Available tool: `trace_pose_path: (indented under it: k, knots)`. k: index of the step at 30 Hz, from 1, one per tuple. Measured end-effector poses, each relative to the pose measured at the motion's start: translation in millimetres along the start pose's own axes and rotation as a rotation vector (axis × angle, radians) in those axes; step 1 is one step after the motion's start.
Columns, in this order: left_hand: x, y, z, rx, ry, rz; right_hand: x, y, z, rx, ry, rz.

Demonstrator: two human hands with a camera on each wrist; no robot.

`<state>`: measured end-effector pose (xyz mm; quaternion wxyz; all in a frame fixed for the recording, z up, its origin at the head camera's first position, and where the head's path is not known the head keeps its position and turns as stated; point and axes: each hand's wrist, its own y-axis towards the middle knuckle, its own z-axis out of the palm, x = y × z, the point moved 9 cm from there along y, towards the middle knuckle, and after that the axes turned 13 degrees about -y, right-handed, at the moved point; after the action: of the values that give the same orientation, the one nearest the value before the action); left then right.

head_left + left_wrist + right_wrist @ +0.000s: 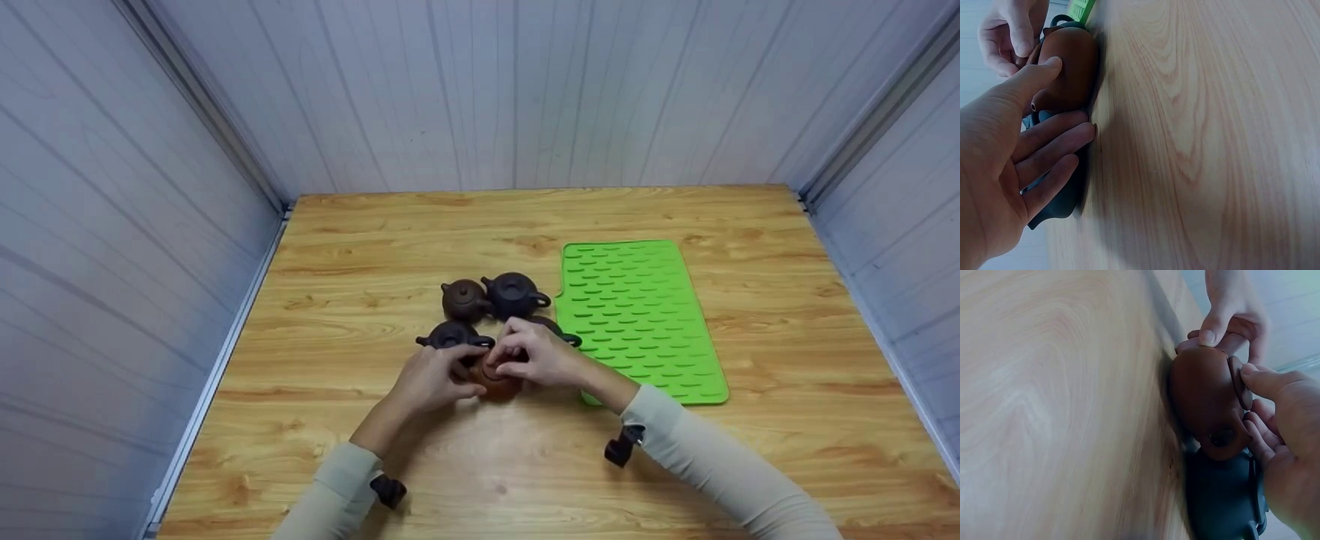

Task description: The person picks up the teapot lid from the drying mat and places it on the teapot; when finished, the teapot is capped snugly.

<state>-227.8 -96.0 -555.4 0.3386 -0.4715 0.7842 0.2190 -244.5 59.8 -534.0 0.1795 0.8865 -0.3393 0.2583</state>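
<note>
A reddish-brown clay teapot (498,388) stands on the wooden table between both hands. My left hand (429,376) holds its body from the spout side; the left wrist view shows the thumb on the near wall of the pot. Pinched by my right hand (549,357) is the round teapot lid (1239,383), at the pot's opening. The handle (1227,444) points toward the right hand. Just behind stand a dark teapot (451,334) on the left and another dark teapot (550,325) on the right, partly hidden by the right hand.
Farther back, a small brown teapot (460,301) and a black teapot (513,294) stand close together. A green ridged mat (637,322) lies to the right, under the right forearm. Pale panel walls (480,90) enclose the table (315,315) at the back and sides.
</note>
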Motion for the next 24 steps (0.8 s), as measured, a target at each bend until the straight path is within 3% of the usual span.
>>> trace_pose_path:
  k: [15,20,24]
  knots:
    - [-0.3,0.1,-0.1,0.025,-0.022,-0.028,3,-1.3,0,0.023,-0.037,0.037]
    - [-2.0,1.8,-1.2,0.094,-0.046,-0.059,3,-4.6,-6,0.018,-0.025,-0.003]
    - [-4.8,0.6,-6.6,0.161,-0.087,-0.076,0,-10.4,-14,0.036,0.044,-0.017]
